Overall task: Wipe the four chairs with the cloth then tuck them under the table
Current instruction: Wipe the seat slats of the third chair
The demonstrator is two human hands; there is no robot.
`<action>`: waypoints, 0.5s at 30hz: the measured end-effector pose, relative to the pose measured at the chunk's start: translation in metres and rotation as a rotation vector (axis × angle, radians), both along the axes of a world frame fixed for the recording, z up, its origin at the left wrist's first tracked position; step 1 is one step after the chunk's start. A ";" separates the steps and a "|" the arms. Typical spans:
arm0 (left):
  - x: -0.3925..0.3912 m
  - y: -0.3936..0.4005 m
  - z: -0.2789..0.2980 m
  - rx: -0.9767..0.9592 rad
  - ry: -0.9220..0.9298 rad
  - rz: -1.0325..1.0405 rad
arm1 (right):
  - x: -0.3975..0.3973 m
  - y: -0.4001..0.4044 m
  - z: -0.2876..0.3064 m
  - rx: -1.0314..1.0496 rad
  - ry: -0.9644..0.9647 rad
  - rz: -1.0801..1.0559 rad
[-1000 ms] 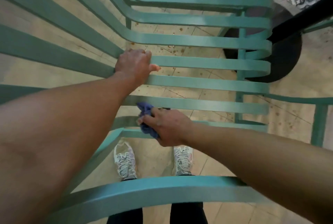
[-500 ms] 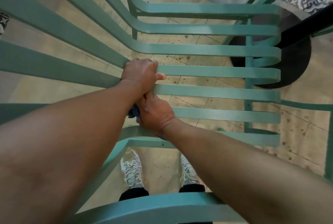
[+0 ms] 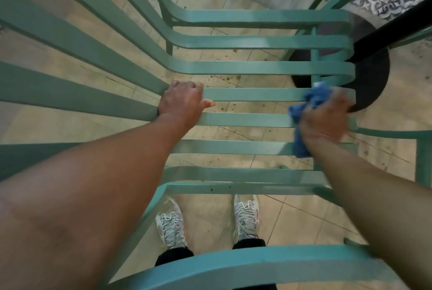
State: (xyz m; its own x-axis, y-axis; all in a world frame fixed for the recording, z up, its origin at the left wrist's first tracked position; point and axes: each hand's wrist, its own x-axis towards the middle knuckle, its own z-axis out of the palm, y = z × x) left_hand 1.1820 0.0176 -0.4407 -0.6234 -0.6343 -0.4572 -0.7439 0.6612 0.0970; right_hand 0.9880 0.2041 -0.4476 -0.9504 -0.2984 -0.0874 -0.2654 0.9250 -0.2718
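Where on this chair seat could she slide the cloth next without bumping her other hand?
The seat slats lie bare between the left hand, which grips their back bend, and the right hand holding the blue cloth at the front edge. The slats nearer the white shoes are free too. It is crowded only at both hands.

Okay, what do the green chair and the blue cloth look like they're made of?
The chair looks like painted metal: thin flat slats bent in smooth curves, with an even, slightly glossy teal coat. The cloth, gripped by the right hand, looks like soft fabric, perhaps microfibre: it bunches and hangs limp.
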 end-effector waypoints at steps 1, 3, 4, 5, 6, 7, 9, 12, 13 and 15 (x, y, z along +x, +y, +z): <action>0.000 0.001 0.002 -0.003 -0.002 0.002 | 0.024 -0.027 -0.006 -0.045 -0.024 0.085; 0.000 0.002 0.004 -0.019 -0.016 0.007 | 0.071 -0.087 -0.011 -0.087 -0.088 0.341; -0.001 0.004 0.005 -0.027 -0.020 0.014 | 0.091 -0.114 -0.012 -0.075 -0.123 0.502; -0.002 0.004 0.005 -0.031 -0.021 0.023 | 0.103 -0.135 -0.011 -0.067 -0.159 0.645; -0.003 0.004 0.005 -0.034 -0.016 0.032 | 0.105 -0.149 -0.012 -0.062 -0.174 0.750; -0.003 0.003 0.005 -0.032 -0.014 0.037 | 0.098 -0.152 -0.012 -0.052 -0.167 0.812; -0.002 0.003 0.005 -0.013 -0.020 0.025 | 0.065 -0.128 -0.016 -0.077 -0.099 0.801; -0.001 0.003 0.004 0.012 -0.021 0.022 | -0.011 -0.062 -0.016 -0.099 0.042 0.524; 0.000 0.003 0.003 0.014 -0.016 0.022 | -0.037 -0.041 -0.014 -0.082 0.062 0.405; 0.000 0.002 0.002 0.012 -0.011 0.018 | -0.080 -0.014 -0.008 -0.069 0.092 0.063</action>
State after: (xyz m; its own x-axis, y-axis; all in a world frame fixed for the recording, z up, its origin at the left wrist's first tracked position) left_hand 1.1820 0.0199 -0.4385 -0.6070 -0.6394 -0.4719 -0.7565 0.6468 0.0966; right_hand 0.9077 0.1900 -0.4556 -0.9326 -0.3602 0.0222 -0.3493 0.8855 -0.3064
